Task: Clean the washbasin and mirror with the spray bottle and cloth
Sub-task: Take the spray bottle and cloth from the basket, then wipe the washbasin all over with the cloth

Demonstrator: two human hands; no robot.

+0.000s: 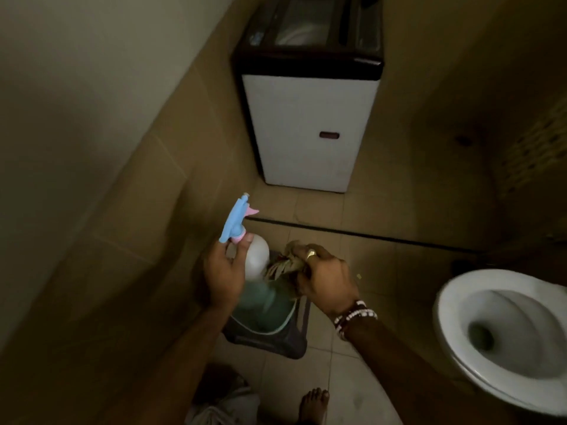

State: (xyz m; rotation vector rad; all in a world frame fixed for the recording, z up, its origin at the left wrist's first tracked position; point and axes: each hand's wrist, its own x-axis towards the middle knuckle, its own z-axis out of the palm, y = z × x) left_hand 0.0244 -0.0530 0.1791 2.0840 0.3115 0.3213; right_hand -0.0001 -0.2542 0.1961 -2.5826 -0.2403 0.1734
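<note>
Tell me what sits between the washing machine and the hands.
Bare tiled floor crossed by a dark strip, in the head view, between washing machine, left hand and right hand.

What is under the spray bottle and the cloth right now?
A dark bin with a pale liner sits on the floor below the spray bottle and cloth. The bottle and both hands cover most of its opening, so its contents cannot be seen.

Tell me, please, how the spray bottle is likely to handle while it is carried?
The spray bottle probably feels bottom-heavy, as greenish liquid fills its lower part. The left hand grips only its neck, so it may swing. Its smooth plastic could slip if wet.
</note>
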